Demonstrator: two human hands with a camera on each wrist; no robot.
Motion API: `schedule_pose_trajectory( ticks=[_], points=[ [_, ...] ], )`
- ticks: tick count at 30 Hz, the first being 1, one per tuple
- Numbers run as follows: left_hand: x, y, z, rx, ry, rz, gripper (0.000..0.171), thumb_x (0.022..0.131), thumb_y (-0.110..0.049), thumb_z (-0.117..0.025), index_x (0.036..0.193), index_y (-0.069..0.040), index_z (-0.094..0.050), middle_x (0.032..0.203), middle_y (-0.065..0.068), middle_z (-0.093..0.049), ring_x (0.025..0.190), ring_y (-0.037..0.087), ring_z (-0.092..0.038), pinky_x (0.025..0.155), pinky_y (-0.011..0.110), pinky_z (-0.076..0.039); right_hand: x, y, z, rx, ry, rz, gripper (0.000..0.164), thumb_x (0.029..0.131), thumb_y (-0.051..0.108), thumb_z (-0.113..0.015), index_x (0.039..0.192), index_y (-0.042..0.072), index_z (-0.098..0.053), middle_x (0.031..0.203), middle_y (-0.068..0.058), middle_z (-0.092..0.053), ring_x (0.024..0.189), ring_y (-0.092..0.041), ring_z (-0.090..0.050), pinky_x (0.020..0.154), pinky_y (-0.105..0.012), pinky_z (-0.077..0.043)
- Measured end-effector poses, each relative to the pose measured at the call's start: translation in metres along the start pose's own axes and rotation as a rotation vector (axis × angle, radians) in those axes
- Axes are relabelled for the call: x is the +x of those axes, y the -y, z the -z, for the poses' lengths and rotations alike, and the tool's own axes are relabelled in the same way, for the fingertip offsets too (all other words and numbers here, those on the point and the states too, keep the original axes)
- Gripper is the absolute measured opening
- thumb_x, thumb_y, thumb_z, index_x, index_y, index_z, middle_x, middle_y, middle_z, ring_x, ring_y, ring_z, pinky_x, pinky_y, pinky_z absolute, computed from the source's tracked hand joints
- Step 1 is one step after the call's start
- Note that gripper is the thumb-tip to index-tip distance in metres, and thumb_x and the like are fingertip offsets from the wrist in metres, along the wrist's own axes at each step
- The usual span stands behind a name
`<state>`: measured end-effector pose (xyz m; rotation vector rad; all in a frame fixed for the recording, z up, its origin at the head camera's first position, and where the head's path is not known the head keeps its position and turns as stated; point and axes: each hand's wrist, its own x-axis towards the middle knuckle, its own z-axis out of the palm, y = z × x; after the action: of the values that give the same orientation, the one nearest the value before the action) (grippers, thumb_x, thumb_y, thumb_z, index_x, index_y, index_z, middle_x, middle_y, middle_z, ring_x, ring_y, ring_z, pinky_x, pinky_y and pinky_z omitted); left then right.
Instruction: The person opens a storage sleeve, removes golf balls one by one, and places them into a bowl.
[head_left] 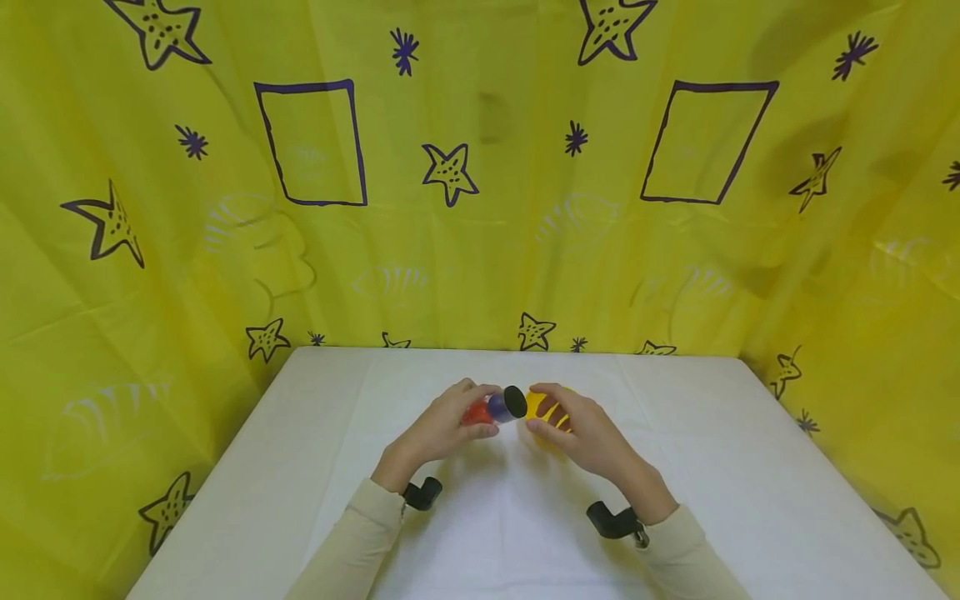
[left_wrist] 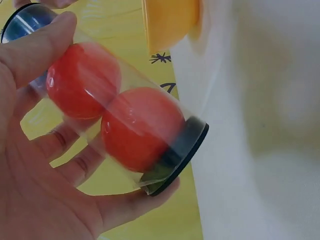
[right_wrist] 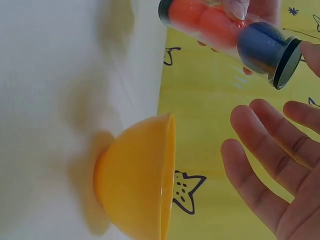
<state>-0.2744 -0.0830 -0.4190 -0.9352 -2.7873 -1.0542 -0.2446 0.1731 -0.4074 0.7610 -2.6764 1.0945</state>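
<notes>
My left hand (head_left: 447,423) grips a clear plastic tube (right_wrist: 220,35), thumb on one side and fingers around the other. Inside it sit two red balls (left_wrist: 142,130) and a blue ball (right_wrist: 260,47). A black cap (left_wrist: 182,160) closes the end nearer the left palm. The tube lies tilted in the air, its blue-ball end and black end cap (head_left: 515,402) toward my right hand (head_left: 596,433). That hand has its fingers spread and bent loosely, the thumb right at the cap's edge. Beyond the right fingers, a yellow bowl (right_wrist: 132,180) stands upright on the table.
A white cloth covers the table (head_left: 495,533). Behind it and along both sides hangs a yellow curtain (head_left: 495,250) with dark stars and frames. Black wrist camera mounts (head_left: 611,521) sit at both wrists, under light sleeves (head_left: 352,542).
</notes>
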Motion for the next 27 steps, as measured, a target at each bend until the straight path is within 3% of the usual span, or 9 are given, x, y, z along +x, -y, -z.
schedule_pose_trajectory(
  ticks=[9,18,27],
  points=[
    [-0.002,-0.005,0.003,0.086,0.021,-0.052,0.053,0.091,-0.027,-0.078,0.141,-0.02,-0.06,0.111,0.004,-0.058,0.101,0.017,-0.051,0.085,0.033,-0.048,0.001,0.002,-0.007,-0.004,-0.001,0.006,0.044,0.094,0.033,-0.075,0.132,0.014,-0.062,0.102,0.001,-0.069,0.086,-0.016,-0.065,0.075,-0.025,-0.054],
    [-0.003,-0.009,0.003,0.152,0.02,-0.057,0.051,0.091,-0.03,-0.078,0.139,-0.025,-0.062,0.112,0.0,-0.06,0.101,0.017,-0.052,0.082,0.034,-0.048,0.002,0.003,-0.009,-0.01,0.0,-0.004,0.046,0.094,0.034,-0.076,0.133,0.013,-0.062,0.098,0.004,-0.068,0.083,-0.01,-0.063,0.073,-0.023,-0.054],
    [-0.002,-0.009,0.0,0.15,0.046,-0.036,0.051,0.091,-0.034,-0.079,0.138,-0.027,-0.061,0.115,-0.001,-0.068,0.102,0.017,-0.054,0.082,0.031,-0.049,0.001,0.002,-0.011,-0.004,-0.028,0.038,0.034,0.092,0.024,-0.077,0.122,0.013,-0.065,0.09,0.007,-0.07,0.08,-0.003,-0.064,0.073,-0.026,-0.057]
  ],
)
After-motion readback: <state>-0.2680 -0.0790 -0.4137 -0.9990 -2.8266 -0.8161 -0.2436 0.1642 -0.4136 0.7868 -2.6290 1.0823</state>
